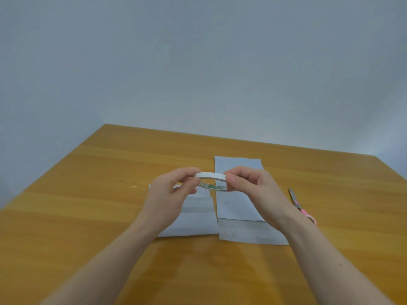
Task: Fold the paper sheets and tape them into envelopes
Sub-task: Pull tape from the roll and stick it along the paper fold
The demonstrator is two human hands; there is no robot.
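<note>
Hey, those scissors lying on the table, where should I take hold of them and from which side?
Grip the scissors by the pink handle loops at their near end, coming from above with the right hand, the closer one. They lie flat with the blades pointing away, so the loops are the safe part.

A thin white ring-shaped roll of tape (212, 182) is held above a light brown wooden table (88, 194), pinched at one side by the left hand (170, 194) and at the other by the right hand (253, 190). Two folded white paper sheets are laid side by side beneath: one at left (193, 219), one at right (239, 208). Pink-handled metal scissors (300, 204) are seen just beside the right wrist.
</note>
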